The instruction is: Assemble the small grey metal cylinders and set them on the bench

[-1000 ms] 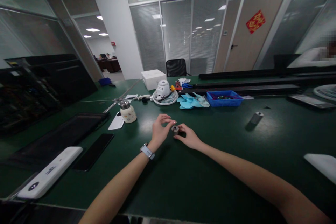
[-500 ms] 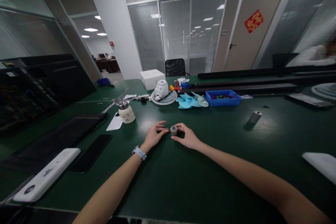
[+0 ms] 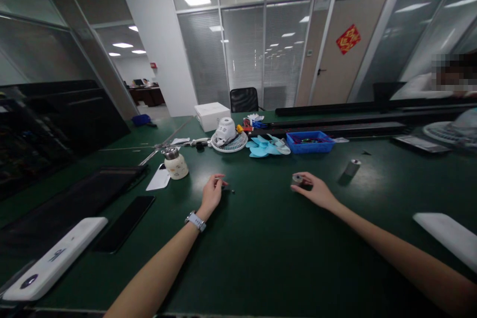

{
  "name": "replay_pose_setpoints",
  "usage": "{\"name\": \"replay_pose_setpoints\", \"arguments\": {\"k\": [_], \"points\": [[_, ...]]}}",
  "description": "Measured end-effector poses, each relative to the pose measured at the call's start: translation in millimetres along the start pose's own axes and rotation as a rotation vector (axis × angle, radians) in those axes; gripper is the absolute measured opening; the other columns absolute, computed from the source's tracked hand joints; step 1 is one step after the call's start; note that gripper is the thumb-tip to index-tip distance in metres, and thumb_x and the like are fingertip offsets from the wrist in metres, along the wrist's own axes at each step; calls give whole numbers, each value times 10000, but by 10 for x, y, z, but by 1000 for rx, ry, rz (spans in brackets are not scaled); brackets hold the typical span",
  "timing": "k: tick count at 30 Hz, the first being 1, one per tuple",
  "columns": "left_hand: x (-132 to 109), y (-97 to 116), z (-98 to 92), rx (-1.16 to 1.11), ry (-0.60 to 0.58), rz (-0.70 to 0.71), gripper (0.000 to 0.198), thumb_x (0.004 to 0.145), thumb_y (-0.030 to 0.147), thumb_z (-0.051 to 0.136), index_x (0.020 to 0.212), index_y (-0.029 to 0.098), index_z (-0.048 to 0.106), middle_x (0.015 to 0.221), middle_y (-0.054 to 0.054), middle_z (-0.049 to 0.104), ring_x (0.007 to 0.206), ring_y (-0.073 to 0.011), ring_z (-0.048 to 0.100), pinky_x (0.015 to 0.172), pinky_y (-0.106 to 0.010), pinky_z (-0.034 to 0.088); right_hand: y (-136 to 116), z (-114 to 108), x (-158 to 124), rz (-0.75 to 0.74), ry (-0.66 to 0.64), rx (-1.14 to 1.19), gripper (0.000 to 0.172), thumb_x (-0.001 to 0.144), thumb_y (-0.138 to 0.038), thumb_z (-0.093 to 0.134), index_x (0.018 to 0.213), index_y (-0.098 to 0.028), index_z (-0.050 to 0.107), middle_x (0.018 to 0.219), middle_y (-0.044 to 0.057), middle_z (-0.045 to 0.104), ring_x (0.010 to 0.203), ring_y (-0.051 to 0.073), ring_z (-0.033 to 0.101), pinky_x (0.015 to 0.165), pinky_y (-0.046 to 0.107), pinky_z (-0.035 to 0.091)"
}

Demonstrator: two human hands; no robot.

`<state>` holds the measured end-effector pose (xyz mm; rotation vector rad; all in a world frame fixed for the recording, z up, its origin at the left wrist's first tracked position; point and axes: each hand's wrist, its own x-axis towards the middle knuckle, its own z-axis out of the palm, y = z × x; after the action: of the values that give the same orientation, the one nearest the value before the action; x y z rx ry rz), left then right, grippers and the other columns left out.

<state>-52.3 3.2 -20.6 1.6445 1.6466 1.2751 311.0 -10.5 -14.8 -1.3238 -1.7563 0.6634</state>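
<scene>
Around a small grey metal cylinder (image 3: 297, 180), lighter on its top face, the thumb and fingers of my right hand (image 3: 316, 192) are closed. My left hand (image 3: 211, 195), with a watch (image 3: 196, 221) on its wrist, is over the table to the left, well apart from the cylinder. Its fingers are curled together; what they pinch, if anything, is too small to make out. A tiny dark piece (image 3: 233, 191) shows just right of those fingertips. A second grey cylinder (image 3: 352, 167) lies tilted beyond my right hand.
On the green table (image 3: 253, 258) are a blue tray (image 3: 311, 147) of small parts, light-blue fan blades (image 3: 263, 146), a white fan part (image 3: 225, 131), a cream bottle (image 3: 176, 165), a black phone (image 3: 124, 223) and a white device (image 3: 55, 261). A person (image 3: 421, 84) sits at far right.
My hands have moved apart. The right one has carried the grey cylinder to the right; the left has drawn back slightly left with its fingers curled. The camera view has shifted slightly.
</scene>
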Motion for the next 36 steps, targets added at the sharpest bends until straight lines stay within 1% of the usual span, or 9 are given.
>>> {"name": "replay_pose_setpoints", "arguments": {"k": [6, 10, 14, 15, 18, 21, 26, 31, 36], "points": [[14, -30, 18, 6, -9, 9, 284, 843, 338, 420, 1010, 179, 587, 789, -38, 698, 690, -164, 622, 644, -282, 436, 855, -1215, -252, 386, 395, -160, 562, 543, -499, 724, 1005, -204, 601, 958, 140, 681, 936, 325, 643, 871, 488, 498], [12, -35, 9, 18, -5, 9, 289, 847, 350, 419, 1010, 177, 583, 800, -40, 697, 678, -161, 617, 632, -274, 431, 990, -1478, -331, 457, 560, -312, 638, 573, -532, 702, 1107, -209, 566, 981, 188, 656, 958, 365, 625, 798, 485, 504], [14, -30, 9, 5, 20, 1, 284, 845, 340, 415, 1005, 173, 581, 801, -46, 693, 706, -172, 627, 635, -278, 433, 487, -1097, -332, 2, 696, -683, 722, 691, -560, 635, 1272, -164, 473, 1229, 206, 544, 1140, 360, 520, 941, 516, 409], [14, -26, 11, 2, 29, -3, 281, 844, 336, 415, 1001, 173, 583, 797, -46, 693, 716, -174, 630, 644, -281, 436, 308, -902, -319, -141, 644, -726, 643, 741, -529, 604, 1259, -168, 484, 1237, 183, 543, 1163, 340, 503, 975, 513, 378], [12, -11, 11, 3, 57, -11, 271, 844, 314, 409, 993, 174, 587, 794, -46, 693, 746, -179, 640, 674, -288, 444, -197, -161, -250, -428, 189, -641, 380, 844, -453, 527, 1128, -205, 571, 1109, 98, 612, 1055, 245, 559, 921, 424, 414], [0, -5, -6, 13, 88, -20, 260, 835, 275, 402, 987, 176, 589, 796, -44, 693, 777, -180, 642, 706, -290, 449, -562, 604, -111, -418, -131, -489, 383, 874, -472, 499, 1148, -216, 582, 927, 50, 631, 842, 172, 586, 755, 318, 447], [-33, -23, -43, 35, 142, -29, 262, 807, 224, 389, 968, 179, 592, 805, -43, 688, 791, -176, 640, 723, -286, 454, -886, 1424, 236, -312, -208, -432, 442, 820, -542, 568, 1142, -246, 636, 837, 24, 603, 712, 135, 546, 651, 259, 391], [-52, -12, -47, 57, 124, -22, 259, 800, 230, 399, 961, 183, 596, 800, -43, 693, 790, -178, 645, 727, -285, 457, -936, 1635, 367, -253, -204, -444, 297, 836, -514, 567, 973, -305, 727, 805, 13, 595, 703, 127, 537, 611, 245, 355], [-60, 33, -56, 69, 103, -28, 259, 792, 229, 407, 959, 182, 599, 797, -47, 698, 793, -181, 653, 734, -288, 463, -738, 1154, 156, -377, -131, -460, 238, 871, -434, 557, 949, -282, 723, 871, 16, 633, 770, 133, 566, 676, 256, 382]]}}
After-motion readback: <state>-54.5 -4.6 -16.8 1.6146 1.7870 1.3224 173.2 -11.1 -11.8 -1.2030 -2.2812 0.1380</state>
